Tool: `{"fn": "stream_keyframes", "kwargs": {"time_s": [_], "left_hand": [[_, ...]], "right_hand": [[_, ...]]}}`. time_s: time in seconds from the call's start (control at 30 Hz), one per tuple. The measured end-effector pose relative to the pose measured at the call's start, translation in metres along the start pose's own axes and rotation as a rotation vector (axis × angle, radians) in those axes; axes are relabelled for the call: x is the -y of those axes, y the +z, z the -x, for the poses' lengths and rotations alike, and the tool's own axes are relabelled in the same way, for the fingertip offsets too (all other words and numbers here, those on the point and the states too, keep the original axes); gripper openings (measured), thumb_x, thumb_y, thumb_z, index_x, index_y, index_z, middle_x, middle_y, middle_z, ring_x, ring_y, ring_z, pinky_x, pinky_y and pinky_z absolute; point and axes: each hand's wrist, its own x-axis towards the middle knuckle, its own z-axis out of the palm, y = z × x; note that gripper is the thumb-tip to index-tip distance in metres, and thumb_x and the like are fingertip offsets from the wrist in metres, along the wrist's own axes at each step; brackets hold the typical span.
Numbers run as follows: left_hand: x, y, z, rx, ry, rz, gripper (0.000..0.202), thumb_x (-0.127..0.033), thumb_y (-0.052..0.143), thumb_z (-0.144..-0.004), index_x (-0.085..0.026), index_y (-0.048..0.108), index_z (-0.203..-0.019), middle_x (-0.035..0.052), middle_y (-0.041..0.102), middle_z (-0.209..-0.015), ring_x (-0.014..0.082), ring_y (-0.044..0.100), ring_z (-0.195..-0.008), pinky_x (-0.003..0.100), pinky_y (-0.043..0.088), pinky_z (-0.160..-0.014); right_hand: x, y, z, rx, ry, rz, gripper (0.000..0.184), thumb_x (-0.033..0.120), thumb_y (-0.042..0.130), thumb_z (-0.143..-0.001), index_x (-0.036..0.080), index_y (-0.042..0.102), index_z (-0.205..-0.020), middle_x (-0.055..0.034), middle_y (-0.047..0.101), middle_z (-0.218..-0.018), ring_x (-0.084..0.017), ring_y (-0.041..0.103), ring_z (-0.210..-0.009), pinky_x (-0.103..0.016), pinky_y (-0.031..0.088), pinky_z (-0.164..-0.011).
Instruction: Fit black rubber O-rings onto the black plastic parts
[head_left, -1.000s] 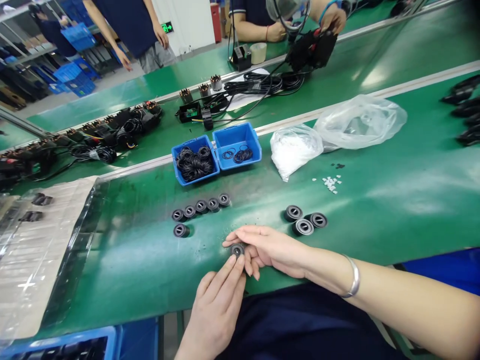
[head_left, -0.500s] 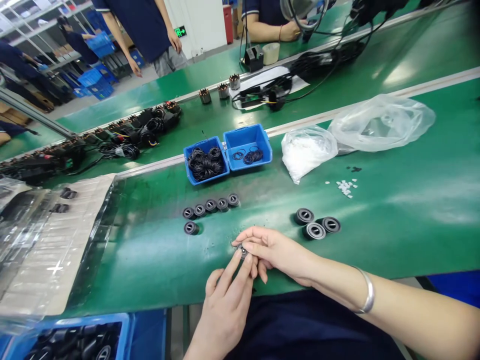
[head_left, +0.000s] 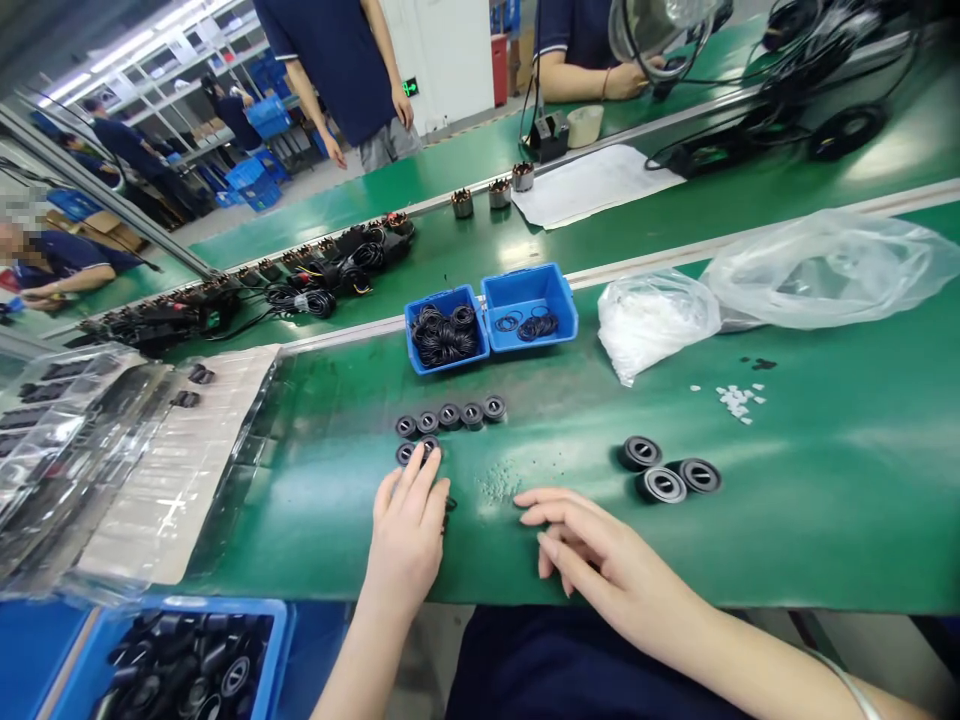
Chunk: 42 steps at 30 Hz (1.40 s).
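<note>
Left hand (head_left: 405, 530) fingertips (head_left: 420, 468) on dark ring (head_left: 429, 446), grip unclear; right hand (head_left: 607, 560) open; slipping fingers risk knocking neighbouring ring row (head_left: 450, 416).

No legible words or numbers, a small lit green exit sign (head_left: 409, 87), lettering too small to read

Row of five black rubber-rimmed rings (head_left: 449, 416) lying flat, just below blue bin (head_left: 446, 330) | pair of rings (head_left: 406, 454) under that row, one beneath my fingertips (head_left: 417, 468) | cluster of three rings (head_left: 660, 485) down-right of bin
</note>
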Motion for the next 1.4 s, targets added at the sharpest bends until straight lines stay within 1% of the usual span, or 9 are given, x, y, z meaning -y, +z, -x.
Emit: {"fn": "stream_keyframes", "kwargs": {"time_s": [0.1,0.17,0.33,0.4,0.53,0.7,0.83,1.07,1.4], "left_hand": [[-0.004,-0.004,0.003,-0.018,-0.044,0.050,0.034,0.001,0.041,-0.087,-0.013,0.061,-0.109,0.0193,0.055,-0.139,0.0334,0.040,-0.139,0.051,0.040,-0.104],[-0.010,-0.009,0.006,-0.054,-0.132,0.153,0.034,-0.001,0.041,-0.089,-0.015,0.062,-0.112,0.0185,0.057,-0.134,0.0298,0.048,-0.133,0.047,0.046,-0.100],[-0.028,-0.022,0.008,0.049,-0.413,0.659,0.021,-0.019,0.048,-0.095,-0.021,0.065,-0.108,0.0066,0.071,-0.097,0.0152,0.071,-0.083,0.026,0.059,-0.075],[-0.034,-0.020,0.007,0.119,-0.491,0.817,0.019,-0.024,0.050,-0.096,-0.022,0.066,-0.105,0.0027,0.073,-0.086,0.0126,0.070,-0.070,0.023,0.060,-0.067],[-0.046,-0.014,0.001,0.171,-0.545,0.958,0.020,-0.028,0.051,-0.096,-0.022,0.067,-0.106,0.0010,0.075,-0.084,0.0127,0.072,-0.071,0.024,0.060,-0.070],[-0.059,-0.016,-0.008,0.173,-0.500,0.956,0.022,-0.027,0.051,-0.096,-0.022,0.068,-0.109,0.0010,0.075,-0.081,0.0135,0.072,-0.072,0.025,0.059,-0.071],[-0.062,-0.020,-0.010,0.135,-0.457,0.909,0.024,-0.022,0.052,-0.096,-0.023,0.068,-0.113,0.0008,0.075,-0.079,0.0133,0.071,-0.074,0.025,0.058,-0.074],[-0.066,-0.022,-0.013,0.027,-0.345,0.822,0.023,-0.017,0.055,-0.093,-0.020,0.069,-0.112,0.0034,0.074,-0.086,0.0134,0.068,-0.076,0.023,0.056,-0.071],[-0.062,-0.021,-0.008,0.034,-0.369,0.943,0.030,-0.012,0.053,-0.094,-0.022,0.065,-0.119,0.0008,0.075,-0.081,0.0130,0.069,-0.076,0.024,0.056,-0.074]], "right_hand": [[0.002,-0.015,0.016,-0.096,-0.186,0.296,0.026,0.018,0.044,-0.096,0.024,0.055,-0.119,-0.0126,0.061,-0.118,-0.025,0.059,-0.114,-0.036,0.057,-0.086],[0.000,-0.027,0.026,-0.244,-0.282,0.460,0.031,0.013,0.048,-0.093,0.024,0.054,-0.122,-0.0128,0.060,-0.120,-0.027,0.054,-0.122,-0.038,0.053,-0.093],[-0.006,-0.051,0.045,-0.591,-0.260,0.662,0.040,0.010,0.055,-0.090,0.022,0.051,-0.127,-0.0146,0.052,-0.128,-0.016,0.063,-0.077,-0.031,0.055,-0.068],[-0.007,-0.053,0.049,-0.566,-0.213,0.640,0.038,0.010,0.051,-0.092,0.021,0.048,-0.129,-0.0152,0.050,-0.128,-0.013,0.059,-0.069,-0.031,0.054,-0.065],[-0.008,-0.048,0.046,-0.484,-0.169,0.567,0.033,0.013,0.046,-0.095,0.021,0.047,-0.127,-0.0153,0.050,-0.125,-0.015,0.060,-0.076,-0.033,0.055,-0.071],[-0.002,-0.032,0.022,-0.258,-0.205,0.413,0.030,0.015,0.044,-0.096,0.024,0.047,-0.125,-0.0135,0.051,-0.122,-0.016,0.060,-0.080,-0.034,0.054,-0.076],[0.010,-0.022,0.000,-0.065,-0.215,0.338,0.031,0.019,0.044,-0.096,0.024,0.048,-0.126,-0.0135,0.050,-0.125,-0.012,0.056,-0.066,-0.033,0.053,-0.071],[0.029,-0.017,-0.015,0.043,-0.111,0.163,0.010,0.029,0.052,-0.096,0.020,0.058,-0.094,-0.0078,0.048,-0.117,-0.005,0.045,-0.055,-0.026,0.046,-0.058],[0.033,-0.027,-0.034,0.065,-0.051,0.037,0.023,0.036,0.056,-0.094,0.019,0.059,-0.078,-0.0051,0.052,-0.103,-0.009,0.048,-0.067,-0.023,0.044,-0.060]]}}
